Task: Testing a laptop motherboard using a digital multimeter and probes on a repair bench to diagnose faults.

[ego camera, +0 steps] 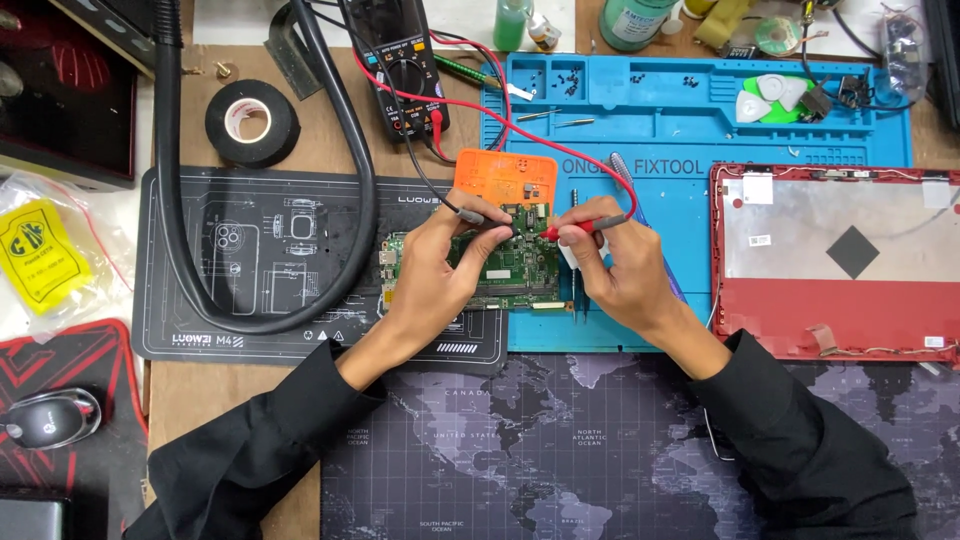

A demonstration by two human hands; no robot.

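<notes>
Over a dark world-map desk mat [560, 450], the left hand [432, 272] pinches a black probe [478, 215] and the right hand [612, 262] a red probe [575, 228], tips meeting on a green circuit board [505, 262]; steadiness seems the next need. Beyond, on the table, lie a blue silicone work mat [690, 130], a black multimeter [405, 60] and a black tape roll [252, 122].

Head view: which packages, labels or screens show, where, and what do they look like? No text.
Yellow packet: left edge, clear plastic bag, yellow label with black print.
Multimeter: top centre, dark body, screen cut off by the frame.
White stickers: on the red laptop lid, right, small rectangles.
Green tub: top edge, round, pale label.
</notes>
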